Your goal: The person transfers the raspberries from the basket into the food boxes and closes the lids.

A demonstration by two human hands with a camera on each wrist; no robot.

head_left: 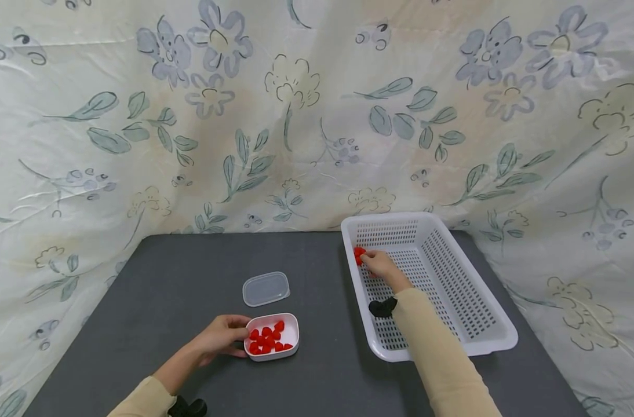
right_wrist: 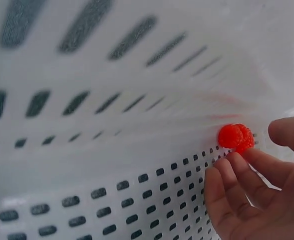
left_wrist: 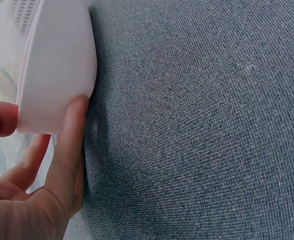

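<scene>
Red berry [right_wrist: 236,137]: one piece, lying on the perforated floor of the white basket [head_left: 484,324] against its left wall, near the far left corner. Head view shows it as a red spot [head_left: 359,253] just beyond the fingers; right wrist view alone shows its bumpy, raspberry-like surface and the slotted wall behind it.

Right hand [head_left: 381,264]: inside the basket, fingertips [right_wrist: 239,159] at the berry, thumb apart to one side. Fingers loosely curved, partly spread; whether they actually touch or grip the berry cannot be told from either view.

Small white container [head_left: 273,336]: on the desk [head_left: 166,289], front centre, well apart from the basket. Holds a heap of red berries [head_left: 267,340], seen only in the head view. Left wrist view shows only its plain outer wall [left_wrist: 57,65] and the woven grey desk cover.

Left hand [head_left: 220,337]: holds the container's left side; thumb [left_wrist: 69,145] pressed on the wall, another finger curled round the near edge.

Clear lid [head_left: 266,288]: flat on the desk, just behind the container, not touching it.

Surround: floral sheet [head_left: 296,116] hung behind and at both sides. Beige sleeves on both arms, a dark wrist mount on each.
</scene>
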